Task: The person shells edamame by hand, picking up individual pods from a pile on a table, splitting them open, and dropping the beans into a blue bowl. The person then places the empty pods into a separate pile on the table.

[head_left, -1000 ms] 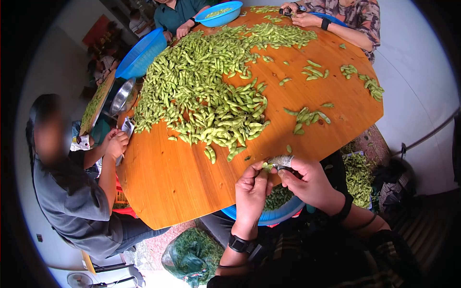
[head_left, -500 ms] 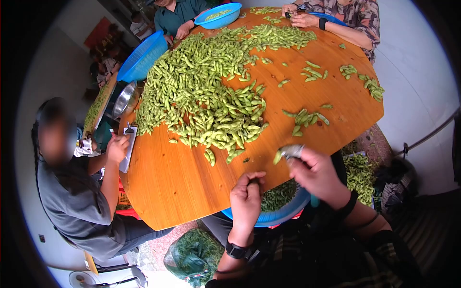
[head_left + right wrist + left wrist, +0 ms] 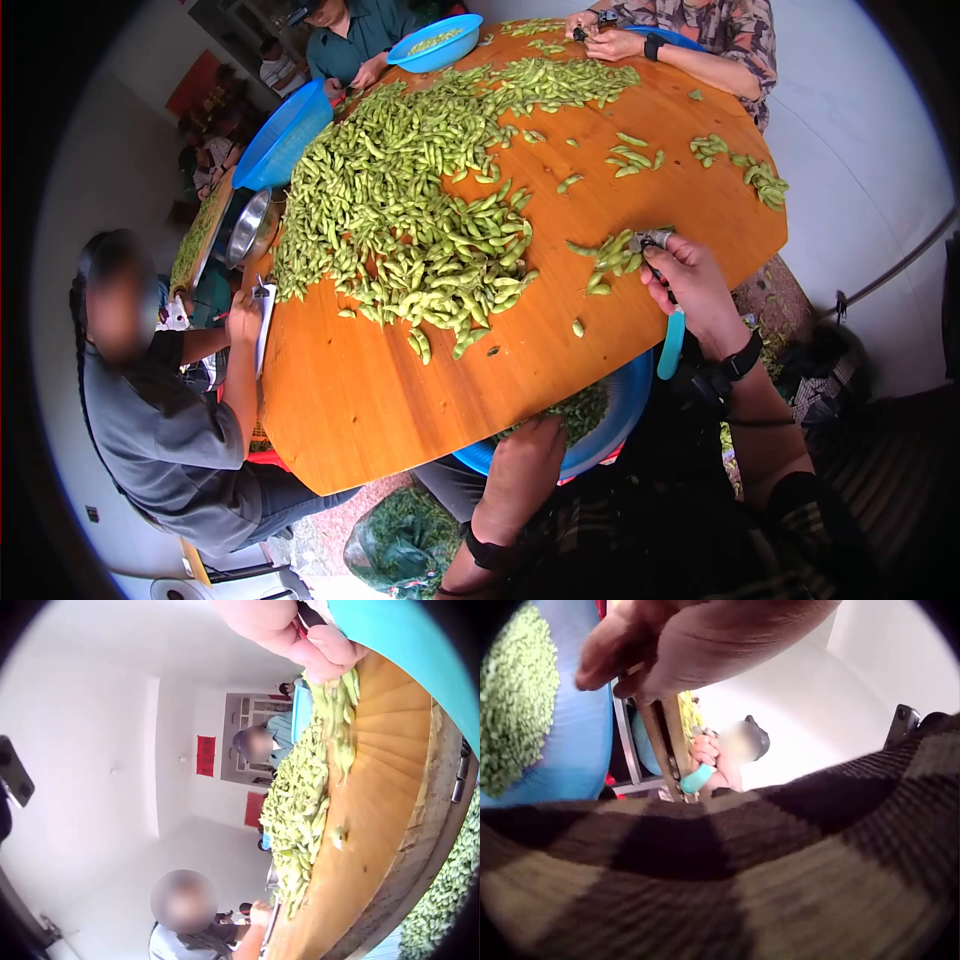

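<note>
My right hand grips a tool with a teal handle over a small cluster of green pods near the table's right side; a pale wrap covers one finger. The same hand fills the top of the right wrist view beside the teal handle. Below the table edge, my left hand hangs over a blue basin, fingers bent downward. In the left wrist view, that hand shows loosely bent fingers and nothing visible between them, beside green beans in the basin.
A large heap of pods covers the table's middle and left. One loose pod lies near the front edge. Other people sit left and across. A blue tub and metal bowl stand at the left.
My right hand has moved from the front edge up and right to the small pod cluster. The left hand, which had met it at a pod earlier, has lowered over the basin.
</note>
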`<state>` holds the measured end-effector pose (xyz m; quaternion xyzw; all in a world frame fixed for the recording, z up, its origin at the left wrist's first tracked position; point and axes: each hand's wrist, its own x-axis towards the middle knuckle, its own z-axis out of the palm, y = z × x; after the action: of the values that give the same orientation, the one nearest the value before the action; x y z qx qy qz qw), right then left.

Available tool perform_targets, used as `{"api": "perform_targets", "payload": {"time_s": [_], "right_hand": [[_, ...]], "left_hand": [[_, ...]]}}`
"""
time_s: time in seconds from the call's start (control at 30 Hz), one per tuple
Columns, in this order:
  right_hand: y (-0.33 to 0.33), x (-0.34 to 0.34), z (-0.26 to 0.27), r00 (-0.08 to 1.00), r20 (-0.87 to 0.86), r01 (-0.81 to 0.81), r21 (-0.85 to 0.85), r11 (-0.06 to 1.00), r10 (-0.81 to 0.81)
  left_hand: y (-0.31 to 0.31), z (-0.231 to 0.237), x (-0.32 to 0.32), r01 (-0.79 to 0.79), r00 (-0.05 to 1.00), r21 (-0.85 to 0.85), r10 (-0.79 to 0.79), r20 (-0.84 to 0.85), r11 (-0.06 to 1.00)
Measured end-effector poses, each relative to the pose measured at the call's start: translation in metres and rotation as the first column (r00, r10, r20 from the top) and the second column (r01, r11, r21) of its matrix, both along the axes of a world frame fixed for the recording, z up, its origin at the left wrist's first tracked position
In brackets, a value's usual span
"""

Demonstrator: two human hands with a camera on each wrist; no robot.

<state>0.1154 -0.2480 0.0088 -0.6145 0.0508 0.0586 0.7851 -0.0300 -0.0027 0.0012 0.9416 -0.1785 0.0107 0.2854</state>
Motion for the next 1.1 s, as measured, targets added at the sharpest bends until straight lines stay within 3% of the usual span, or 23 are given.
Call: {"api": "perform_targets", "payload": {"time_s": [0.07, 0.1, 0.17, 0.2, 0.27, 0.47, 0.5, 0.57, 0.67, 0.73, 0.8, 0.83, 0.9, 1.03, 1.1], "right_hand": [[-0.002, 0.001, -0.002, 1.000, -0.001, 0.009, 0.016, 1.000, -0.009], [-0.002, 0.001, -0.002, 1.000, 0.013, 0.006, 0.049, 0.999, -0.006], [-0.003, -0.001, -0.002, 1.000, 0.027, -0.001, 0.082, 0.997, -0.002], [-0.002, -0.002, -0.002, 1.000, 0.023, -0.005, 0.053, 0.999, 0.004], [-0.002, -0.002, -0.001, 1.000, 0.023, -0.021, 0.026, 0.999, 0.020], [-0.004, -0.003, -0.001, 0.999, 0.023, -0.038, 0.007, 0.999, 0.038], [-0.005, -0.003, -0.001, 0.999, 0.014, -0.042, 0.019, 0.999, 0.042], [-0.005, -0.001, -0.003, 0.999, 0.018, -0.052, 0.020, 0.998, 0.051], [-0.004, -0.001, -0.005, 0.999, 0.020, -0.050, 0.025, 0.998, 0.049], [0.003, -0.004, 0.007, 0.999, 0.017, -0.040, 0.030, 0.999, 0.039], [-0.002, -0.003, -0.002, 0.999, 0.042, -0.033, -0.001, 0.999, 0.033], [-0.002, -0.002, -0.002, 0.998, 0.047, -0.034, -0.002, 0.999, 0.035], [-0.003, -0.002, -0.004, 0.999, 0.031, -0.028, -0.038, 0.999, 0.029], [-0.001, -0.006, 0.003, 0.999, 0.014, -0.031, -0.056, 0.998, 0.031], [-0.001, -0.005, 0.000, 0.999, 0.039, -0.027, -0.061, 0.998, 0.030]], "left_hand": [[-0.014, 0.019, 0.008, -0.093, 0.994, -0.152, 0.084, -0.063, 0.984], [-0.022, 0.022, 0.017, -0.118, 0.987, -0.142, 0.131, 0.088, 0.983], [-0.042, 0.030, 0.042, -0.209, 0.940, -0.199, 0.253, 0.230, 0.957], [-0.047, 0.026, 0.058, -0.212, 0.938, -0.200, 0.257, 0.233, 0.957], [-0.049, 0.009, 0.083, -0.136, 0.890, -0.109, 0.169, 0.422, 0.985], [-0.031, 0.013, 0.040, -0.009, 0.977, -0.121, 0.035, 0.212, 0.993], [-0.024, 0.016, 0.028, -0.013, 0.976, -0.116, 0.038, 0.213, 0.993], [-0.008, 0.023, 0.009, -0.015, 1.000, -0.220, 0.011, -0.022, 0.975], [0.009, 0.038, 0.002, -0.123, 0.990, -0.248, 0.103, -0.092, 0.961], [0.018, 0.034, 0.014, -0.154, 0.987, -0.213, 0.158, 0.001, 0.965], [0.024, 0.024, 0.038, -0.362, 0.868, -0.046, 0.355, 0.347, 0.931], [0.026, 0.022, 0.050, -0.364, 0.866, -0.049, 0.357, 0.351, 0.930], [0.028, 0.017, 0.066, -0.481, 0.804, 0.127, 0.379, 0.458, 0.868], [0.028, 0.009, 0.073, -0.470, 0.826, 0.032, 0.427, 0.368, 0.882], [0.015, 0.011, 0.075, -0.376, 0.871, -0.011, 0.358, 0.337, 0.926]]}}
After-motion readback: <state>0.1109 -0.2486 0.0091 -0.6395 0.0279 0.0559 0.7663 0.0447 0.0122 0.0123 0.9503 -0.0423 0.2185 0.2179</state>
